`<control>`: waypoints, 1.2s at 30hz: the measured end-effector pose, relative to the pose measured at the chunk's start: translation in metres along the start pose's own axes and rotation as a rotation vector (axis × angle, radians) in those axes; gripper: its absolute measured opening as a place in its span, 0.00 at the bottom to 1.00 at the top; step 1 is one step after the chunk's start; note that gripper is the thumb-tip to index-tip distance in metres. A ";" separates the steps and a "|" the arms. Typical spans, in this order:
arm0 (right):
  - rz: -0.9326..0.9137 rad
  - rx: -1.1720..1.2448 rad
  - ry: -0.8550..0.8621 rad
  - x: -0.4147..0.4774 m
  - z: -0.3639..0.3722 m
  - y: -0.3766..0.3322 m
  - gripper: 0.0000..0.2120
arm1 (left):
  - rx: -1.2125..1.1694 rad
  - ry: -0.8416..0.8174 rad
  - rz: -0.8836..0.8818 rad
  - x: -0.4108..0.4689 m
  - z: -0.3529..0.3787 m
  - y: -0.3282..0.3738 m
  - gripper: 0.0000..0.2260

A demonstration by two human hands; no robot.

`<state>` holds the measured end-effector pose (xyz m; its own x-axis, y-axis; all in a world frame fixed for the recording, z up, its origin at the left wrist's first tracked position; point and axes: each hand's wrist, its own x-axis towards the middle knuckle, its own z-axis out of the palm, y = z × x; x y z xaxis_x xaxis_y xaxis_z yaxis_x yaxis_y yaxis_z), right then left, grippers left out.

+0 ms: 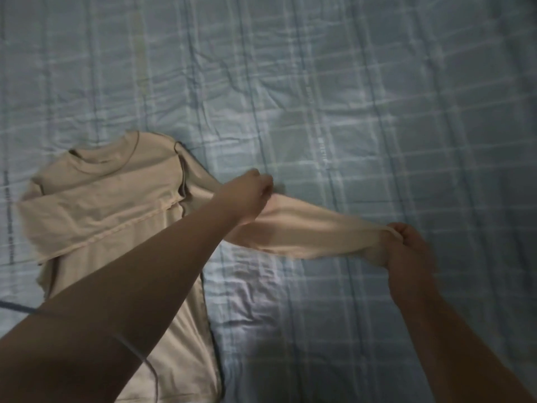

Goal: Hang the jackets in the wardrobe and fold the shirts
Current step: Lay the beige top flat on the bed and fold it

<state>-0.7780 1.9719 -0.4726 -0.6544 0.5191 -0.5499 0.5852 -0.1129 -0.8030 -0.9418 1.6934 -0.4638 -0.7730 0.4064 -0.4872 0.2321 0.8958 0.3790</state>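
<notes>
Fingers [266, 184] of left hand [247, 193]: curled round the sleeve's [305, 228] upper part.
Fingers [405, 232] of right hand [406, 254]: pinching the cuff [382, 232].
Shirt [116, 199]: flat on the bed [377, 112].

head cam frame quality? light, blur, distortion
Head view: dim and uneven, a brighter patch on the checked sheet mid-frame, corners dark. Head view: motion blur smears the beige shirt at its left edge and softens the left hand and right hand gripping the sleeve. Head view: sheet lines bow slightly; no glare.

Wrinkled pale-blue checked bedsheet [377, 112]
</notes>
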 end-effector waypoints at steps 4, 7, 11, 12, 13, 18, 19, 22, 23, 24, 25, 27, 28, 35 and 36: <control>-0.210 -0.204 0.222 0.011 0.008 -0.010 0.07 | -0.100 0.239 -0.062 0.011 -0.003 0.012 0.03; -0.308 -0.249 0.304 0.022 0.012 -0.018 0.06 | -0.113 0.327 -0.078 0.020 -0.001 0.023 0.03; -0.217 -0.375 0.334 0.039 0.007 -0.026 0.05 | -0.078 0.337 -0.087 0.031 0.004 0.034 0.03; -0.171 -0.438 0.314 0.041 0.002 -0.026 0.06 | -0.060 0.328 -0.079 0.032 0.006 0.036 0.03; -0.132 -0.508 0.299 0.042 -0.003 -0.025 0.08 | -0.048 0.322 -0.072 0.033 0.009 0.038 0.03; -0.074 -0.714 0.267 0.035 -0.023 -0.019 0.12 | 0.001 0.273 -0.059 0.035 0.035 0.038 0.07; -0.076 -0.738 0.255 0.034 -0.024 -0.016 0.12 | 0.007 0.270 -0.072 0.035 0.040 0.038 0.08; -0.102 -0.782 0.219 0.031 -0.023 -0.010 0.10 | 0.027 0.285 -0.114 0.034 0.046 0.043 0.10; -0.113 -0.798 0.216 0.031 -0.023 -0.009 0.09 | 0.011 0.299 -0.122 0.032 0.047 0.045 0.11; -0.122 -0.805 0.214 0.032 -0.023 -0.009 0.09 | -0.020 0.316 -0.116 0.028 0.046 0.048 0.13; -0.129 -0.800 0.212 0.031 -0.023 -0.009 0.08 | -0.062 0.338 -0.091 0.022 0.045 0.053 0.16; -0.112 -0.740 0.222 0.030 -0.021 -0.013 0.08 | -0.199 0.369 0.000 0.005 0.041 0.069 0.19; -0.095 -0.690 0.234 0.027 -0.020 -0.018 0.09 | -0.300 0.364 0.039 -0.004 0.040 0.080 0.17; -0.188 -0.201 -0.128 -0.037 0.024 -0.064 0.01 | -1.473 -0.138 -0.298 -0.060 0.038 0.144 0.16; -0.168 -0.093 -0.246 -0.048 0.033 -0.068 0.04 | -1.579 -0.146 -0.354 -0.063 0.035 0.143 0.21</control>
<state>-0.8017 1.9265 -0.3991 -0.8356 0.3015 -0.4592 0.4926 0.0414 -0.8693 -0.8394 1.8024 -0.4070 -0.5722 0.3261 -0.7525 -0.8107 -0.0857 0.5792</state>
